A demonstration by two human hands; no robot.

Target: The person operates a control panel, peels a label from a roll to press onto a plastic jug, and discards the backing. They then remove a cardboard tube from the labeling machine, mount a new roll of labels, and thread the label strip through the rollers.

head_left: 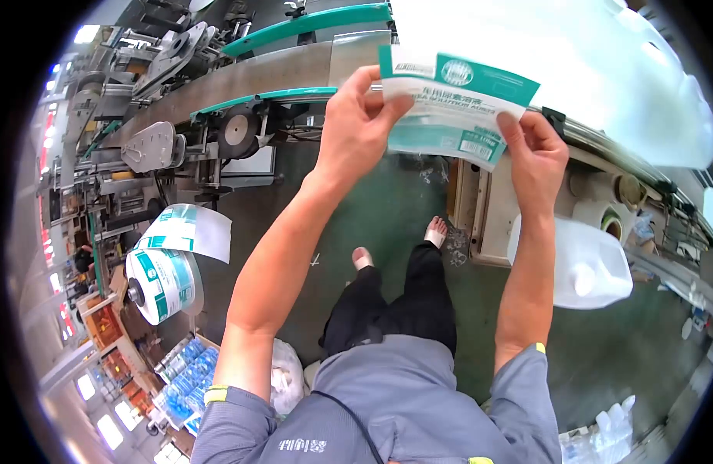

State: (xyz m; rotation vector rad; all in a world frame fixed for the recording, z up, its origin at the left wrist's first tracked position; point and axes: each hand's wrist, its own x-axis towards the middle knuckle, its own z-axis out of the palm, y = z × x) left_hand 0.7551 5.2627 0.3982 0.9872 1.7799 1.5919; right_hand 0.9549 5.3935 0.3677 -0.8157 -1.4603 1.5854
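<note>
A green and white printed label [449, 108] is stretched between my two hands, above the conveyor's near edge. My left hand [362, 120] pinches its left end between thumb and fingers. At the lower right corner, my right hand [534, 155] grips the label with the thumb on top. Printed text and a barcode face up toward me. Just beyond the label, large white translucent jugs [650, 93] stand at the upper right, washed out by bright light. Another white plastic jug [584, 267] lies to the right of my right forearm.
To the left hangs a roll of matching labels [159, 282] with a loose end. The conveyor [271, 77] with green rails runs across the top, beside labelling machinery [151, 147]. A wooden cabinet [495, 209] holding rolls stands at right. Blue-tinted bottles [190, 375] are stacked lower left.
</note>
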